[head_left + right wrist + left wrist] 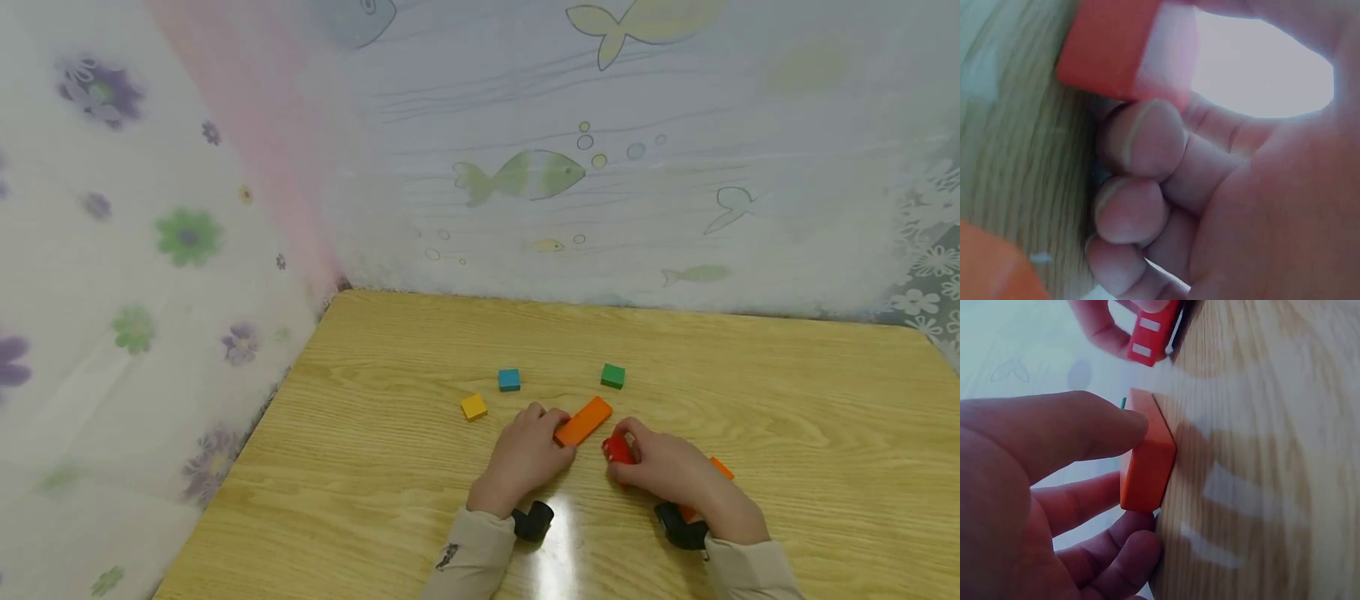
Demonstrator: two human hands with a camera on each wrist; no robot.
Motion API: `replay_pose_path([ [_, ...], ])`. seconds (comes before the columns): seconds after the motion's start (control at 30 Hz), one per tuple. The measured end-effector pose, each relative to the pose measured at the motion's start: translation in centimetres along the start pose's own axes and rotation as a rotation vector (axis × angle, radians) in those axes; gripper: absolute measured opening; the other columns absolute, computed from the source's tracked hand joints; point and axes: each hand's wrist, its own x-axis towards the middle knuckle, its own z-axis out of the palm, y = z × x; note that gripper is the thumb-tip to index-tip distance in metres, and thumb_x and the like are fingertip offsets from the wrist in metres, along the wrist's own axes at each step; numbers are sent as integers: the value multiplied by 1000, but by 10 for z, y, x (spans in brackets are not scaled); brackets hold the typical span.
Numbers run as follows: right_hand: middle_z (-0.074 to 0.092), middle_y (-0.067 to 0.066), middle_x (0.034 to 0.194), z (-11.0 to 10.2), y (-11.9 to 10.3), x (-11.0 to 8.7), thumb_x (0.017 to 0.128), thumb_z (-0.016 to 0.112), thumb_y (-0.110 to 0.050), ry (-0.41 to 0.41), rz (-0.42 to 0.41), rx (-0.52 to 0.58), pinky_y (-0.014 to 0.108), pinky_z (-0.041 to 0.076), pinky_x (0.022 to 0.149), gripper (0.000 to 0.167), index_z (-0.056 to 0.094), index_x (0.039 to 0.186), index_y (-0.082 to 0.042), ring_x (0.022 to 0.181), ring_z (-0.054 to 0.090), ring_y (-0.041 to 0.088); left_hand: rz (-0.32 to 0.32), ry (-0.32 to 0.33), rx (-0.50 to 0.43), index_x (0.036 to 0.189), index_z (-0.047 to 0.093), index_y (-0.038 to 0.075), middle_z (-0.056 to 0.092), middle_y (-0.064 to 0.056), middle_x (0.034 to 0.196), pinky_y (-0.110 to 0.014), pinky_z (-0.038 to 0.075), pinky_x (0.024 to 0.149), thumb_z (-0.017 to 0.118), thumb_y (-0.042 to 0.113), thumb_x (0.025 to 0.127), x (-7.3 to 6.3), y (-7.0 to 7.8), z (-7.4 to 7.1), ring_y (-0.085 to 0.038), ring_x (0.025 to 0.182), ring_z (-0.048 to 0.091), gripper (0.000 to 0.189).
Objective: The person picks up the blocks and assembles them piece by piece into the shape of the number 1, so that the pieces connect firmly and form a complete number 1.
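Note:
My left hand (527, 454) pinches the near-left end of a long orange block (587, 421) between thumb and fingers. In the left wrist view that orange block (1150, 453) lies against the wooden table, the thumb on its side. To the right, my right hand (670, 468) pinches a small red block (618, 448) between thumb and forefinger, close over the table. White rectangles mark one face of this red block (1152, 328) in the left wrist view. The right wrist view shows the other fingers curled below the red block (1110, 47).
Beyond the hands lie a yellow block (474, 407), a blue block (509, 380) and a green block (612, 376). Another orange piece (722, 467) shows partly behind the right wrist. Patterned curtains border the wooden table (360, 417) at the back and left.

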Motion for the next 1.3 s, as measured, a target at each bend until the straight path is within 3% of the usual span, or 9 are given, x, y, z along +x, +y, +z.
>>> replay_pose_path([
  [0.2,52,-2,66,-4,-1,-1,81,61,-42,13,-34,70,28,33,50,42,50,111,-16,54,44,14,-16,-32,-62,114,58,22,43,6,86,-22,33,55,61,36,82,0,-3,-2,-9,67,40,36],
  [0.57,58,-4,77,-11,3,2,87,54,-40,65,-86,159,30,41,57,50,41,129,-14,64,52,12,-25,-90,-177,111,59,21,49,10,66,-22,34,50,62,30,82,2,-15,-12,-7,55,43,31],
  [0.7,58,-2,79,-12,4,2,90,51,-37,102,-86,185,31,41,61,50,36,133,-15,65,54,13,-11,-114,-221,112,59,21,50,9,66,-22,34,51,62,29,82,3,-20,-12,-7,55,43,31],
  [0.97,55,7,94,-8,2,-1,92,49,-26,146,-90,288,32,43,65,53,25,138,-14,70,56,17,4,-223,-284,108,59,20,49,6,68,-23,34,53,65,23,80,-2,-27,-16,-8,56,42,29],
  [1.3,55,7,103,1,0,7,92,49,-35,199,-123,313,31,46,69,56,23,139,-17,82,57,15,27,-300,-351,101,59,18,52,5,70,-23,37,52,68,19,78,-4,-30,-25,-9,56,45,24],
])
